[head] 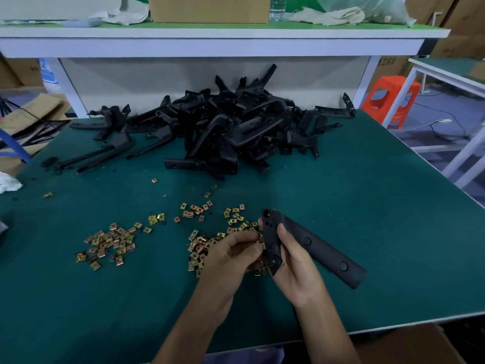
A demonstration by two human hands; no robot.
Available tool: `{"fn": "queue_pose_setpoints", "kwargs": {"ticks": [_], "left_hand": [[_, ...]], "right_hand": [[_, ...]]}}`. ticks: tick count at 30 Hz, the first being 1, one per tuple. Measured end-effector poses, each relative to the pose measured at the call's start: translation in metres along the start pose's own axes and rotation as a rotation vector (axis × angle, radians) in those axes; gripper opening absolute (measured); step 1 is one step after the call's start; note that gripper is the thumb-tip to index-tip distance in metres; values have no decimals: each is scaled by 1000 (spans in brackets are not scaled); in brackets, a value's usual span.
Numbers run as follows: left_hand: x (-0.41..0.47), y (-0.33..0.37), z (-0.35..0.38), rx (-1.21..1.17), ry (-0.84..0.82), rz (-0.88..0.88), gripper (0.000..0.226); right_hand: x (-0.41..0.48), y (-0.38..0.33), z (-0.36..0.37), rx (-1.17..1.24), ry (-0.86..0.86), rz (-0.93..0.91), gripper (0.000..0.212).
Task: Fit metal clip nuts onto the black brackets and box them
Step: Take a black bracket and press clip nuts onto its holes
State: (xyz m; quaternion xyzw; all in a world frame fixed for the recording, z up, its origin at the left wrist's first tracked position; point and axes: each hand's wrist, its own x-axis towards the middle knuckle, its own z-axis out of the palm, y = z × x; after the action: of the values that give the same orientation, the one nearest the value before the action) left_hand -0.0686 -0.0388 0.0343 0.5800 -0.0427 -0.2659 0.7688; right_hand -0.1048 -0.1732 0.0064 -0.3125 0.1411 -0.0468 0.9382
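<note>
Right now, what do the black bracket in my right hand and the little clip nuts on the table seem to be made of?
Black bracket: probably moulded plastic, going by its matte, finely textured surface and rounded recesses. Clip nuts: thin sheet metal with a yellowish plated finish, since they glint gold and copper.

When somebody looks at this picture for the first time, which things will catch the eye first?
First comes the big heap of black brackets at the back middle of the green table. Next are the gold clip nuts scattered in front of it. Nearest, the right hand grips one long black bracket, while the left hand seems to pinch a clip nut at its edge.
</note>
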Motion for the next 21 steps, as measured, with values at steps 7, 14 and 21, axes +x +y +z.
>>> {"fn": "queue_pose_setpoints", "kwargs": {"ticks": [7, 14, 21], "left_hand": [[0, 3, -2, -9, -36, -19, 15], [2, 9, -6, 4, -155, -40, 20], [19, 15, -7, 264, -181, 27, 8]], "right_hand": [[-2, -1, 4, -53, 46, 7, 50], [-4, 4, 5, -101, -56, 12, 44], [0, 2, 5, -37, 12, -33, 32]]}}
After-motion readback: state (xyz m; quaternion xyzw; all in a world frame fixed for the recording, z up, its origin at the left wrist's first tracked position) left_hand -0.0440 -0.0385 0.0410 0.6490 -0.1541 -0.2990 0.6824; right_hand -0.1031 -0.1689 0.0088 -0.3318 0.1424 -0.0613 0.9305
